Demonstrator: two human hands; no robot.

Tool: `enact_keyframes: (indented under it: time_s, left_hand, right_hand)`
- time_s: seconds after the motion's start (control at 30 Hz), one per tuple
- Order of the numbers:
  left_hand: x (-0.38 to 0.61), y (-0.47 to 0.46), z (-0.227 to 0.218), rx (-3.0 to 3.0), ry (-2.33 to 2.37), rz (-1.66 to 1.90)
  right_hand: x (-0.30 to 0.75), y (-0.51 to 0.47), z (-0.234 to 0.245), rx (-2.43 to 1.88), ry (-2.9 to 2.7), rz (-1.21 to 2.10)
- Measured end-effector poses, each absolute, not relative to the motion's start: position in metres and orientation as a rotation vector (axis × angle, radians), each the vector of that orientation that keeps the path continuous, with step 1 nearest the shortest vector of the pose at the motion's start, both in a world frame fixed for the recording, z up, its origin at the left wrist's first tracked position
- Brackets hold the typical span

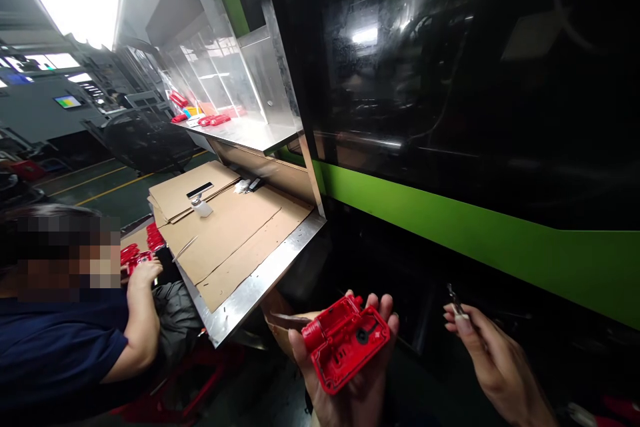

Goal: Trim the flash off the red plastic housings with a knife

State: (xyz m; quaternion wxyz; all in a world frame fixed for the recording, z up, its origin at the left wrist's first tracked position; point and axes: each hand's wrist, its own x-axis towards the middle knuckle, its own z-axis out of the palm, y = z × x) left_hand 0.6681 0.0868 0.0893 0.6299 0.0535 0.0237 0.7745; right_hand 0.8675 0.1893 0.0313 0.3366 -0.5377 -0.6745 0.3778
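In the lower middle of the frame, the left hand (364, 399) cradles a red plastic housing half (345, 349), thumb at its left end and fingertips curled over its far edge. The shell is glossy and tilted, its hollow inside facing up: rounded corners, a raised rim, a thick cylindrical boss at the left end, small slots in the floor and a round black insert (363, 335) toward the right. At lower right, the right hand (493, 357) pinches a fluted metal bit (453, 295), tip upward, apart from the housing.
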Motion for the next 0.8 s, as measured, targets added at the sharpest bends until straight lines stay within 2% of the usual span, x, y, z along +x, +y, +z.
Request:
enact_keyframes:
  time_s: [0.8]
  left_hand:
    - [0.678, 0.081, 0.090, 0.306, 0.149, 1.809]
  right_hand:
    - [0.880, 0.192, 0.013, -1.335, -1.859, 0.963]
